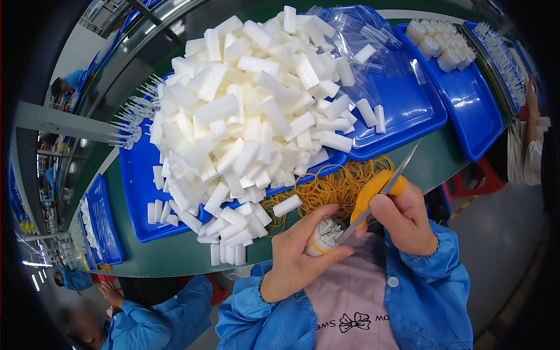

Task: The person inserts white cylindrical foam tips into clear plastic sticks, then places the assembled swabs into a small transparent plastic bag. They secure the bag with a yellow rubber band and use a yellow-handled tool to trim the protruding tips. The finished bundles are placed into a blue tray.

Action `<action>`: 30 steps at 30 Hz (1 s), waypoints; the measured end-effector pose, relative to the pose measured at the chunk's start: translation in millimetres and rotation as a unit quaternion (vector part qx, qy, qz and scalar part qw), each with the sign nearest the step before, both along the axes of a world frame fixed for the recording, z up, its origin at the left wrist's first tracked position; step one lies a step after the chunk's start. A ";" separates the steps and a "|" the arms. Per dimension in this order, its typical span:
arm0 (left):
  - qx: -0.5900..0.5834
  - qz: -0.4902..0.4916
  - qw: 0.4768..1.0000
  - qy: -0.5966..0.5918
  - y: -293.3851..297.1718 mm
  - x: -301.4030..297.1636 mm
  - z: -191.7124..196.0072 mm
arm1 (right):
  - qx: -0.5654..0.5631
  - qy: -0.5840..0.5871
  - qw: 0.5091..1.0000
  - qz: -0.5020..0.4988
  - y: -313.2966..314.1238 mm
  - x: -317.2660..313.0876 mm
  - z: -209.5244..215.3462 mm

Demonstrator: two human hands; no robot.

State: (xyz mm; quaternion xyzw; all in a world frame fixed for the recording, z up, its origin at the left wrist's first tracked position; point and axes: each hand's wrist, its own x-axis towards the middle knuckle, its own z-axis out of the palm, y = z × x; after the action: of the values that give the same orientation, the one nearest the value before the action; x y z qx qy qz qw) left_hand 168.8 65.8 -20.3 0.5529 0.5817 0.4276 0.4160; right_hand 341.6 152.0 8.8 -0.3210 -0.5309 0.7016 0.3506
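Note:
My left hand [294, 256] is closed around a short, round white bundle [318, 246] with a yellow rubber band about it. Its end, facing up, shows crumpled clear and whitish pieces with thin dark lines. My right hand [408, 224] grips a pair of scissors [367, 195] by the orange-yellow handles. One metal blade points up and away to the right; the other slants down to the left, its tip at the bundle's end. Just beyond my hands lies a heap of yellow rubber bands [335, 185], and one white foam block [287, 205] rests beside them.
A large pile of white foam blocks [233, 116] spills over a blue tray [137, 204] on the green table [169, 254]. Right of it, another blue tray [402, 111] holds clear plastic sleeves [373, 35]. Banded white bundles [440, 44] lie farther right. Other people sit at both sides.

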 end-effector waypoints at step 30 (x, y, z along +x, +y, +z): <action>-0.225 -0.091 0.902 -0.357 -2.0 -6.2 3.9 | 0.067 -0.010 0.996 0.054 9.0 8.4 1.2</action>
State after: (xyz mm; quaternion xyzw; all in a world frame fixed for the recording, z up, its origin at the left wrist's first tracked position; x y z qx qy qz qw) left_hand 162.6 63.8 -16.4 0.3053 0.4219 0.4147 0.7462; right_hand 350.0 161.0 10.0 -0.2750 -0.5967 0.6791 0.3272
